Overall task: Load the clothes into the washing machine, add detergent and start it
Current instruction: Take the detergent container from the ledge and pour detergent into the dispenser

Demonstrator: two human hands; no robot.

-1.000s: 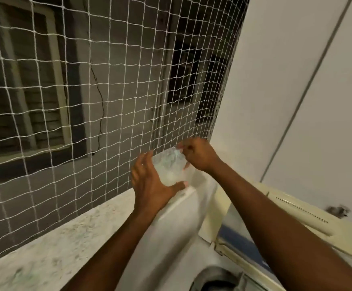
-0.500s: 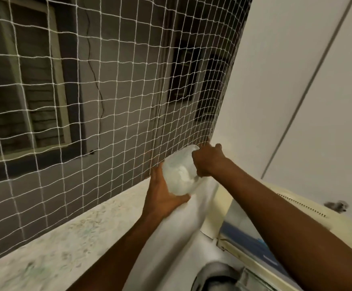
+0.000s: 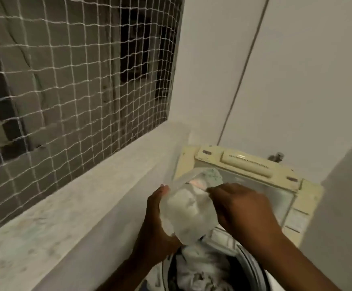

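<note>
Both hands are working a clear plastic bag of white powder, presumably the detergent, at lower centre of the frame. The left hand is cupping the bag from beneath, fingers wrapped around its bulging body and bearing the weight. The right hand is pinching the bag's upper edge between closed fingertips, probably to open the mouth or to steer a pour. They are holding the bag directly above the washing machine, whose open drum at the bottom of the frame is already holding pale clothes, so any spill should fall inside. The machine's yellowed lid is standing raised behind the hands, right of centre.
</note>
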